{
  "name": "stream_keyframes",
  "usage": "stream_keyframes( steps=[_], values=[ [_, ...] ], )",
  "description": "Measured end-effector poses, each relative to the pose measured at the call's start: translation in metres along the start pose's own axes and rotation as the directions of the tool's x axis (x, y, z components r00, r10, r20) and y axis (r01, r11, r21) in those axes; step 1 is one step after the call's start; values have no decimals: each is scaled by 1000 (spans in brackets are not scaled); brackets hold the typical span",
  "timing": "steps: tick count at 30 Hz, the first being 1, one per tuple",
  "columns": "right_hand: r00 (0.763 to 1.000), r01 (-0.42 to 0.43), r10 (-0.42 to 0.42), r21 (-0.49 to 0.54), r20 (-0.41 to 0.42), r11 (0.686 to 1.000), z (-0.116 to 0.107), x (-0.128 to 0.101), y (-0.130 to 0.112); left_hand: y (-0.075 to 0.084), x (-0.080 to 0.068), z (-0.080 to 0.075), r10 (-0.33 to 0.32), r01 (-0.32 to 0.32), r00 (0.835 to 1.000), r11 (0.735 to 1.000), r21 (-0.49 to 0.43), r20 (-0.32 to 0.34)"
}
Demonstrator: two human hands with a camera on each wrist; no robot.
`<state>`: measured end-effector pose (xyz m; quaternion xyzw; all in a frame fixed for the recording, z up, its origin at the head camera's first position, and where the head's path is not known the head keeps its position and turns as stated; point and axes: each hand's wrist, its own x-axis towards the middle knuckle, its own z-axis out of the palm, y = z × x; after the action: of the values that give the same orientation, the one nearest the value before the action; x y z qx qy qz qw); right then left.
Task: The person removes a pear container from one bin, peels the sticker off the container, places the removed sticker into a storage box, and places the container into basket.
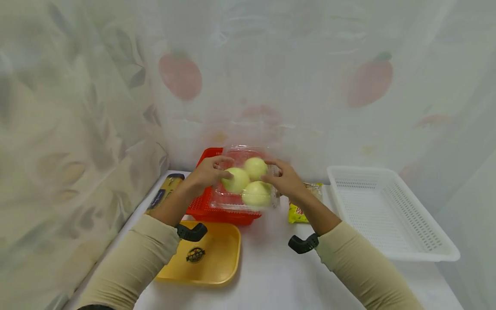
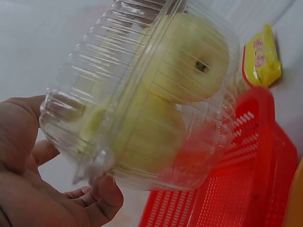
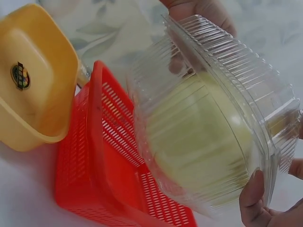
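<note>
A clear plastic clamshell box [image 1: 232,206] holding 3 pale yellow-green round fruits [image 1: 257,193] is lifted over the red basket [image 1: 232,218]. My left hand [image 1: 209,174] grips the box's left side, thumb at the rim. On the opposite side, my right hand [image 1: 286,177] holds it with thumb and fingers. The box is tilted in both wrist views, and its lid lies over the fruits. One fruit [image 2: 189,56] shows a dark hollow at its end. In the right wrist view, the basket [image 3: 118,170] sits below and beside the box.
A yellow tray [image 1: 217,249] with a round label lies in front of the red basket. To the right stands a white perforated basket [image 1: 379,211]. A yellow packet [image 1: 297,215] lies behind my right forearm. A tan packet [image 1: 169,185] with a dark label is at the left.
</note>
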<state>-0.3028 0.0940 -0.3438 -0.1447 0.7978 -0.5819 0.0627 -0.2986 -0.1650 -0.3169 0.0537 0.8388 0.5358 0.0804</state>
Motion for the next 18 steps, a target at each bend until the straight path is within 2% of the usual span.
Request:
stream_keyframes(
  steps=[10,14,18],
  values=[
    [1000,-30,29,-67,-11,997,25,39,14,-26,30,-19,-53,56,998,995,-78,46],
    [998,-56,57,-41,11,998,36,49,22,-38,36,-24,-83,86,996,994,-70,46],
    [995,-96,98,-61,23,993,46,53,28,-52,38,-27,-136,139,990,989,-55,46]
  ],
)
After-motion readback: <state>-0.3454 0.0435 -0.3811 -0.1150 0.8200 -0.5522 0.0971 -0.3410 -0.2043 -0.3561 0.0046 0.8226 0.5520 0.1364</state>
